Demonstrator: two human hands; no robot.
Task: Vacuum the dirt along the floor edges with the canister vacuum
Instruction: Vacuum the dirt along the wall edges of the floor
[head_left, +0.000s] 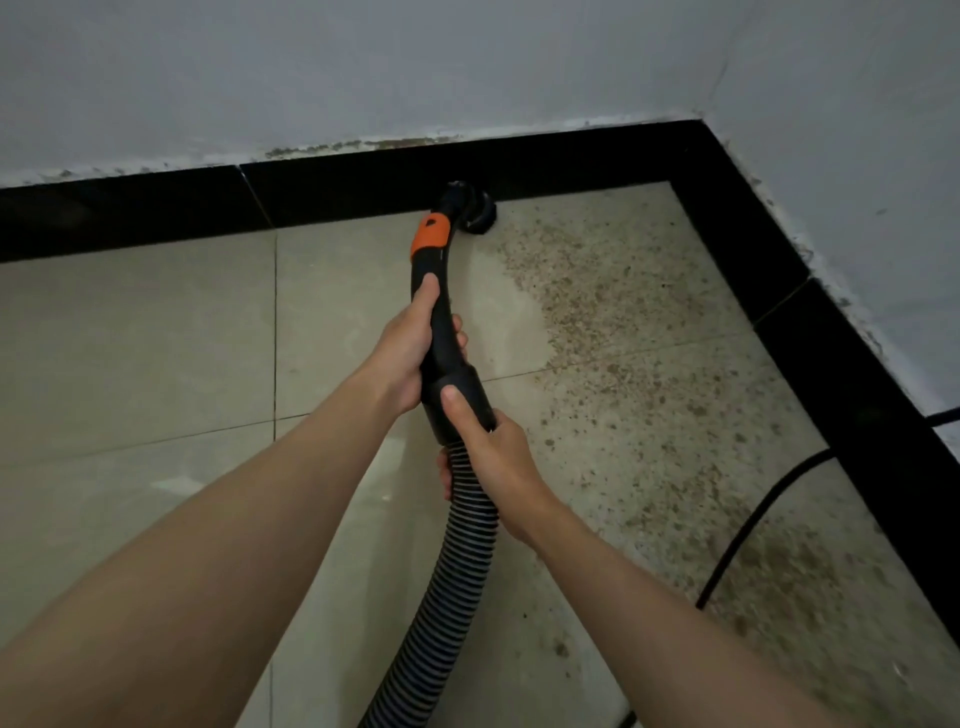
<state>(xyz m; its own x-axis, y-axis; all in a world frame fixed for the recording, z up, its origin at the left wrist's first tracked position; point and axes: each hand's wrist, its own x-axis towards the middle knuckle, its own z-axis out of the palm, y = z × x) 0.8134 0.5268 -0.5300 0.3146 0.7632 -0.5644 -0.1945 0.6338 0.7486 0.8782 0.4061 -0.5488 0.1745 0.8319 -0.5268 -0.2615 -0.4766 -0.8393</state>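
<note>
Both hands, left hand (410, 358) and right hand (493, 452), gripped the vacuum wand (441, 291), its nozzle (475, 210) at the far skirting; the trailing cord (753, 525) risked snagging, stranding dirt (649, 338) rightward.

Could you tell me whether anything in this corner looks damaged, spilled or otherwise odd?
Yes. Brown dirt is scattered over the tiles right of the nozzle, towards the corner. Paint along the top of the black skirting is chipped and stained, and a thin crack runs up the wall. A black cable lies across the dirty patch.
</note>
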